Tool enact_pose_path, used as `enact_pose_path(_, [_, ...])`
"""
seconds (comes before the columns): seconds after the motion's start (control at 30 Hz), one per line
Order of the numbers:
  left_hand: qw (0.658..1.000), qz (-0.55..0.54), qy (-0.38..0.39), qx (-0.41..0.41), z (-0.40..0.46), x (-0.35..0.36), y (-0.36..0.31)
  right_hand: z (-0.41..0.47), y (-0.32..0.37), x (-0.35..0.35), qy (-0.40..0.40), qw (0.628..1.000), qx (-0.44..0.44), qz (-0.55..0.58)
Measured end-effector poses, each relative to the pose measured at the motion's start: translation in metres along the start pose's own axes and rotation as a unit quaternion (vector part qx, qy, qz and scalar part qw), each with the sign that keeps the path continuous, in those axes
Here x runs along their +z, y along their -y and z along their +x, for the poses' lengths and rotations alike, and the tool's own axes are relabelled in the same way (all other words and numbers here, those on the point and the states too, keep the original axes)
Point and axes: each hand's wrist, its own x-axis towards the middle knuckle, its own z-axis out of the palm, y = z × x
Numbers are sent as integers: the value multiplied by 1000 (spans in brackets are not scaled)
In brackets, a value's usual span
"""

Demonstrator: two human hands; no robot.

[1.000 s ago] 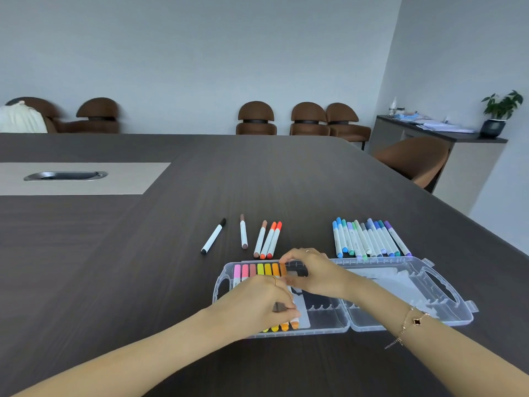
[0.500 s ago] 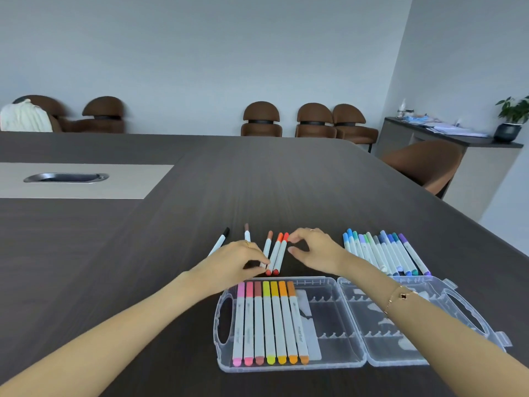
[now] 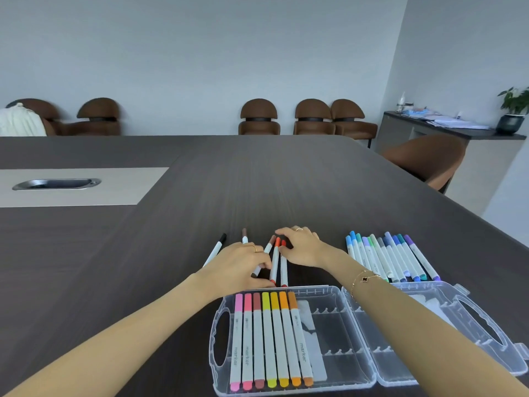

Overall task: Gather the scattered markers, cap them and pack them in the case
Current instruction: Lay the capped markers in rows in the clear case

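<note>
A clear plastic case (image 3: pixel 337 376) lies open at the table's near edge, its left half holding several capped markers (image 3: pixel 269 339) from pink to orange. Just beyond the case lie an orange marker (image 3: pixel 275 260), a red marker (image 3: pixel 283 267) and a brown marker (image 3: pixel 264 255). My left hand (image 3: pixel 243 262) rests on their near ends, fingertips pinching the orange marker's lower end. My right hand (image 3: pixel 303 247) curls over their far caps, touching the red one. A black marker (image 3: pixel 216 249) and a second brown marker (image 3: pixel 245 239) lie left of them. A row of blue, green and purple markers (image 3: pixel 392 257) lies to the right.
The dark wooden table (image 3: pixel 200 224) has a pale inset panel with a metal cable slot (image 3: pixel 55 184) at the left. Brown chairs (image 3: pixel 312 117) line the far wall and one chair (image 3: pixel 429 159) stands at the right edge. A sideboard with a plant (image 3: pixel 513 110) stands at the right.
Both hands left the case and reached forward to the orange, red and brown markers beyond it. My head tipped, so the case now sits lower in view.
</note>
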Motion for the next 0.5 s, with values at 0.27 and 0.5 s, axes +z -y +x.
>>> enact_pose_path(0.27, [1000,9,5,-4,0,3,-3,4,4,1,15,998,21,53])
enact_pose_path(0.5, [997,-58,-50,7,-9,-23,-17,-13,9,-21,-49,977,29,205])
